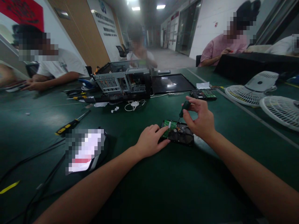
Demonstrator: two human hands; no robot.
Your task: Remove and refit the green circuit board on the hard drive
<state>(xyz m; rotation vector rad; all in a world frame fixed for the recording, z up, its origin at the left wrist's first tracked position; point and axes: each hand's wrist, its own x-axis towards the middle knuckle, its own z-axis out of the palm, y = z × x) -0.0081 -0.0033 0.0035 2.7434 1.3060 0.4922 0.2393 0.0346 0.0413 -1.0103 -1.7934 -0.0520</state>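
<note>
A black hard drive [181, 136] with a green circuit board on top lies on the green table [168, 186] in front of me. My left hand [150, 140] rests at its left edge, fingers curled, the index finger pressing on the board. My right hand [199, 119] is closed on a small screwdriver with a dark green handle [185, 107], held upright with its tip on the drive.
An open computer case [121, 81] and a black panel [171, 83] stand further back, with a second drive [203, 94]. A yellow-black screwdriver [70, 124] and cables lie at left. Two white fan grilles [280, 109] sit at right. Several other people sit around the table.
</note>
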